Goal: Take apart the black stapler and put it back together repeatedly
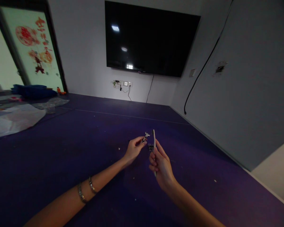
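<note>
My left hand is closed around a small silver metal piece with a wider, forked-looking end pointing up; its exact kind is too small to make out. Just to the right, my right hand grips a thin, pale, upright strip between thumb and fingers. A short dark cylindrical part with shiny edges sticks out from the strip's left side, toward my left hand. The two held things are close together with a narrow gap between them. Both hands are held above the dark purple floor.
A large black television hangs on the wall above sockets with cables. A black cable runs down the right wall. Clear plastic sheeting and a dark blue bundle lie at left, near a decorated glass door.
</note>
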Available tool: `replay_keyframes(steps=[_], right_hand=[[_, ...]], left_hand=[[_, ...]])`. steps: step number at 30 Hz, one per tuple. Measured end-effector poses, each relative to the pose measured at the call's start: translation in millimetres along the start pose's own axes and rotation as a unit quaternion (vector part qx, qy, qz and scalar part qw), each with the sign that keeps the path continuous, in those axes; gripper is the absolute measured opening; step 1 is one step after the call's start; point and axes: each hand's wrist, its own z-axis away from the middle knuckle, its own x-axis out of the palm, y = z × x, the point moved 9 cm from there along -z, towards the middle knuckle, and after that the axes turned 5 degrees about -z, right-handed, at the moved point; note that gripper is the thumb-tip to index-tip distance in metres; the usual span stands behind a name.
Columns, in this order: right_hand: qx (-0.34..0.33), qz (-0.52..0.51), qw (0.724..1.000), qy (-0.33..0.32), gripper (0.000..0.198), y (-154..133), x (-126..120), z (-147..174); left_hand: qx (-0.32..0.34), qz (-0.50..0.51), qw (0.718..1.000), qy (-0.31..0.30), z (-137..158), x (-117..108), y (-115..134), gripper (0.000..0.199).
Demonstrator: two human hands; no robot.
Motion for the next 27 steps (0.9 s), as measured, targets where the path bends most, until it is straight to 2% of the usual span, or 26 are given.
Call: replay_keyframes(steps=[6,12,17,23,27], right_hand=[[0.029,-0.014,0.999,0.003,0.063,16.7,0.4,10.4],[0.01,-0.02,1.0,-0.001,0.062,8.1,2.2,3.4],[0.032,-0.031,0.999,0.007,0.062,19.4,2.6,11.8],[0.007,-0.049,0.999,0.006,0.059,9.1,3.4,6.2],[0.02,-0.048,0.999,0.009,0.059,16.6,3.1,8.7]], left_hand=[[0.001,-0.002,1.0,0.004,0.3,-2.0,-3.4,0.028],[-0.006,0.006,1.0,-0.009,1.7,2.4,-6.4,0.027],[-0.011,0.014,1.0,-0.004,0.4,0.1,-9.3,0.028],[-0.013,0.013,1.0,-0.004,2.1,2.6,-9.3,0.027],[-0.003,0.013,1.0,-0.006,3.8,4.0,-6.0,0.027]])
